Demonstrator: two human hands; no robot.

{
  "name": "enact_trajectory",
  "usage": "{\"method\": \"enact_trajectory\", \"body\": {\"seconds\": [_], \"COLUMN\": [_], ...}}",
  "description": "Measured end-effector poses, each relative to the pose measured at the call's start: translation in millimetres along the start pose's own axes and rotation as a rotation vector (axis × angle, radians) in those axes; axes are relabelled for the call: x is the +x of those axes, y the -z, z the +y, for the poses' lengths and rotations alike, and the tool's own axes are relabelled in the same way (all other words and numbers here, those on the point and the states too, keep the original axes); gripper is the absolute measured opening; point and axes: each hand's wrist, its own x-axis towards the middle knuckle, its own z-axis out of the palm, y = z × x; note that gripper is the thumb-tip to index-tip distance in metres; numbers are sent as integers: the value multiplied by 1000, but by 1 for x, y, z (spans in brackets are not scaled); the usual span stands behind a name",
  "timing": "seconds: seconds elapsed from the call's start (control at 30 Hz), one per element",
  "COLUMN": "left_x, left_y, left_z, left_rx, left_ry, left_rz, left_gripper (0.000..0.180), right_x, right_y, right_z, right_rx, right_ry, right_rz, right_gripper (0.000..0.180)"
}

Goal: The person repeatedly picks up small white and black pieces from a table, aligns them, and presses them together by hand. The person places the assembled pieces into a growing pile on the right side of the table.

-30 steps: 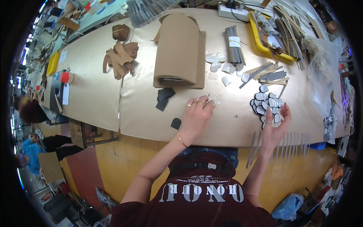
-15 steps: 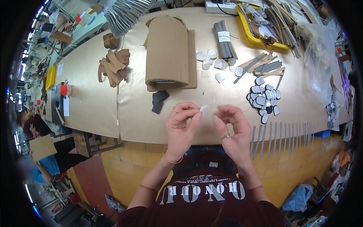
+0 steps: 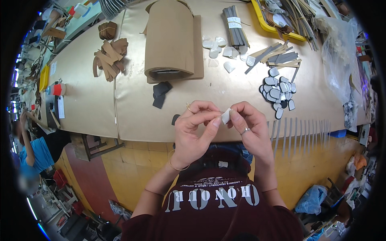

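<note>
A small white rounded piece (image 3: 226, 116) is pinched between both my hands over the table's near edge. My left hand (image 3: 197, 130) has thumb and forefinger closed at the piece's left side. From the right, my right hand (image 3: 253, 128) grips the same piece between thumb and fingers. Partly behind my left hand lies a small dark piece (image 3: 175, 119). Beyond it rest dark grey flat pieces (image 3: 161, 94). To the right is a heap of rounded tabs with white faces and dark edges (image 3: 277, 92). Loose translucent white pieces (image 3: 215, 49) lie farther back.
A large brown cardboard roll (image 3: 169, 44) stands at the back middle. Brown strips (image 3: 110, 59) lie left of it. A banded grey strip bundle (image 3: 236, 30) and a yellow tray (image 3: 265, 26) are at the back right. Thin grey strips (image 3: 291, 134) overhang the near edge.
My right hand has moved left and closed on the white piece, which only my left hand held before. The whole view has shifted, so the table's things sit higher in it.
</note>
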Motion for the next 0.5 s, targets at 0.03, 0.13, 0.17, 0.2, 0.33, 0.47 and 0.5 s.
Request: {"method": "enact_trajectory", "body": {"seconds": [0.03, 0.13, 0.17, 0.2, 0.33, 0.47, 0.5], "left_x": [1, 2, 3, 3, 1, 3, 3], "left_y": [-1, -3, -3, -2, 0, 7, 8], "left_z": [0, 1, 2, 3, 8, 10, 10], "left_rx": [15, 77, 106, 137, 168, -18, -111], "left_ry": [-16, -57, -68, -76, -24, 153, 215], "left_rz": [9, 27, 19, 14, -8, -49, -64], "left_gripper": [12, 11, 11, 11, 12, 11, 11], "right_x": [0, 1, 1, 2, 2, 0, -1], "right_y": [-1, -2, -2, -2, 3, 8, 8], "right_z": [0, 1, 1, 1, -2, -6, -7], "right_rx": [-8, -12, -11, -14, -41, -110, -134], "right_ry": [0, 10, 14, 14, 28, 39, 43], "right_rz": [13, 27, 29, 24, -3, -19, -32], "right_gripper": [18, 18, 18, 18, 17, 16, 15]}}
